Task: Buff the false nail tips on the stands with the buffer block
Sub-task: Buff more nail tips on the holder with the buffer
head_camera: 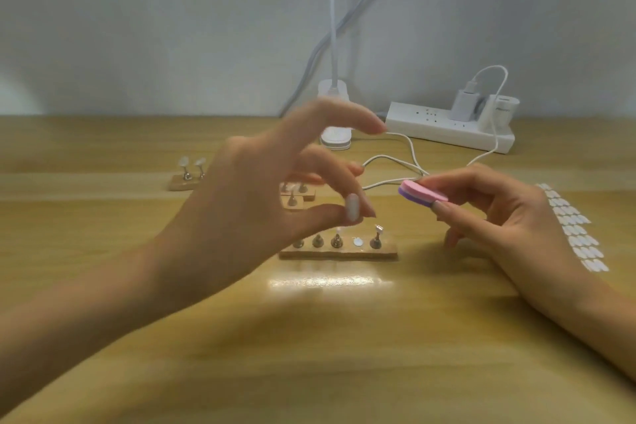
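Observation:
My left hand (261,189) is raised above the table and pinches a pale false nail tip (352,210) between thumb and a finger. My right hand (488,213) grips a pink and purple buffer block (421,194) to the right of the tip, a short gap apart. Below them a wooden stand base (339,254) carries several small metal holders; one slot shows only a flat disc (358,242). More wooden stands lie behind: one with two tips (187,174) at the left, others (297,194) partly hidden by my left hand.
A sheet of adhesive tabs (573,227) lies at the right on the wooden table (327,354). A white lamp base (335,134), a power strip (447,129) with chargers and loose white cables (395,162) sit at the back by the wall.

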`<act>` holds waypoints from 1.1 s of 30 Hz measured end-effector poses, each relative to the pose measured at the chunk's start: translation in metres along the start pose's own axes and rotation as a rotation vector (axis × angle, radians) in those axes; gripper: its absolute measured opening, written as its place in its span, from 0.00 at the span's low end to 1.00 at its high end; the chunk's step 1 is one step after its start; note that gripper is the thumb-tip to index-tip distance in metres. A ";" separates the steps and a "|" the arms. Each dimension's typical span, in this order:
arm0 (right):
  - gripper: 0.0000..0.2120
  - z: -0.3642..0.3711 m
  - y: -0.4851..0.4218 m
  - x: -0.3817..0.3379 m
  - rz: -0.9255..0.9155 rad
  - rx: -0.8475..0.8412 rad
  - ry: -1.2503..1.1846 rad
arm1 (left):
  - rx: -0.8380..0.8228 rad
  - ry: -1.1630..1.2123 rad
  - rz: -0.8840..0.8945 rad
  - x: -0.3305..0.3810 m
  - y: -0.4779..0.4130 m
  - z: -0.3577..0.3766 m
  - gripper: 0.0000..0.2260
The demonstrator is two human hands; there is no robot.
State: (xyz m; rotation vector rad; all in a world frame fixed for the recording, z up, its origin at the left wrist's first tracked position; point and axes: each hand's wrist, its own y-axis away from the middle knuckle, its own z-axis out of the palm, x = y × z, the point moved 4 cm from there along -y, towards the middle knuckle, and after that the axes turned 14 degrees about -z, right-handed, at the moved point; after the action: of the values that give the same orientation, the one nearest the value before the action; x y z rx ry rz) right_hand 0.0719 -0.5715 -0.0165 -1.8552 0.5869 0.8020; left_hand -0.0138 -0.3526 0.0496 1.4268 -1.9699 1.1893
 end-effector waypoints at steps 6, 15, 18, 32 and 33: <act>0.15 0.000 0.000 -0.001 0.033 0.012 -0.035 | -0.210 -0.151 -0.079 -0.017 -0.012 0.035 0.30; 0.14 0.001 -0.001 0.001 0.051 -0.010 -0.062 | -0.166 -0.230 -0.131 -0.038 -0.016 0.047 0.37; 0.13 0.001 -0.001 0.002 0.058 -0.020 -0.075 | -0.180 -0.249 -0.175 -0.044 -0.020 0.049 0.35; 0.13 -0.001 -0.003 0.008 0.094 0.017 -0.158 | -0.095 -0.522 -0.091 -0.025 -0.023 0.060 0.39; 0.13 -0.003 -0.004 0.010 0.116 0.038 -0.186 | -0.082 -0.523 -0.076 -0.024 -0.022 0.061 0.41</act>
State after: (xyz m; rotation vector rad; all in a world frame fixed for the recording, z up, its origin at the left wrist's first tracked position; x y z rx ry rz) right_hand 0.0818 -0.5730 -0.0205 -1.7013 0.5905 1.0208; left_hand 0.0237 -0.3928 0.0076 1.8910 -2.2358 0.7371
